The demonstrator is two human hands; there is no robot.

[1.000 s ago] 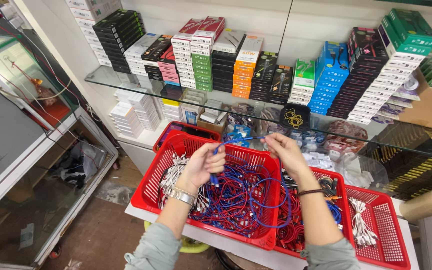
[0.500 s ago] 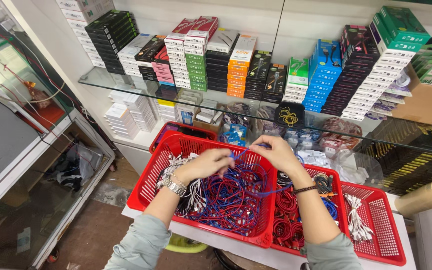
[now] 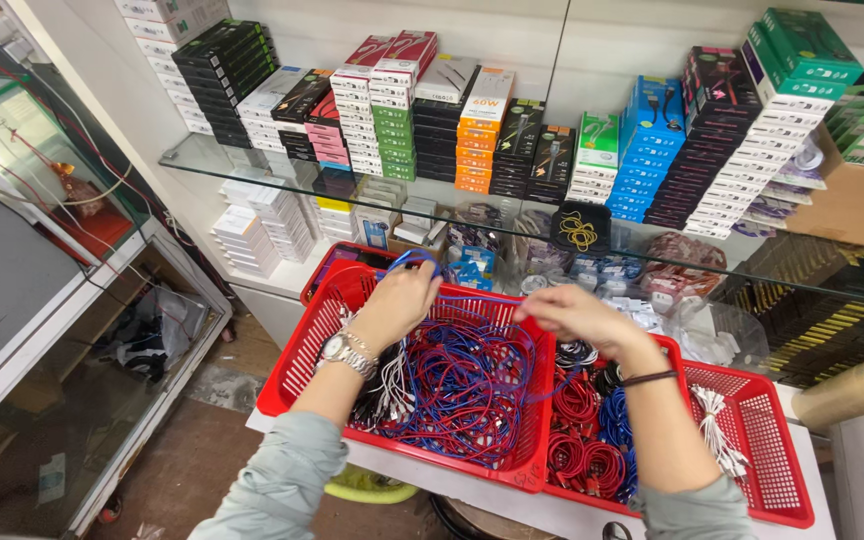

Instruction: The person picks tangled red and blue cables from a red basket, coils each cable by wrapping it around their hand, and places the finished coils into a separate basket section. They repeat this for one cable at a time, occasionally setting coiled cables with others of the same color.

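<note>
My left hand (image 3: 400, 300) is raised over the left red basket (image 3: 297, 350) and pinches a blue cable (image 3: 414, 258) that loops up above its fingers. My right hand (image 3: 570, 312) grips the same blue cable farther along, above the basket's right rim. Below both hands lies a tangle of blue and red cables (image 3: 462, 390), with white cables (image 3: 392, 375) near my left wrist. A watch and bracelet sit on my left wrist.
A second red basket (image 3: 752, 420) on the right holds coiled red and blue cables (image 3: 582, 440) and a white cable bundle (image 3: 717, 425). Glass shelves behind carry several stacked coloured boxes (image 3: 392, 110). A tape roll (image 3: 857, 390) lies at right. A glass cabinet (image 3: 42, 330) stands at left.
Both hands dipped into the cable tangle half a second ago, then rose again; the left hand now lifts a blue loop, the right pulls the strand sideways.
</note>
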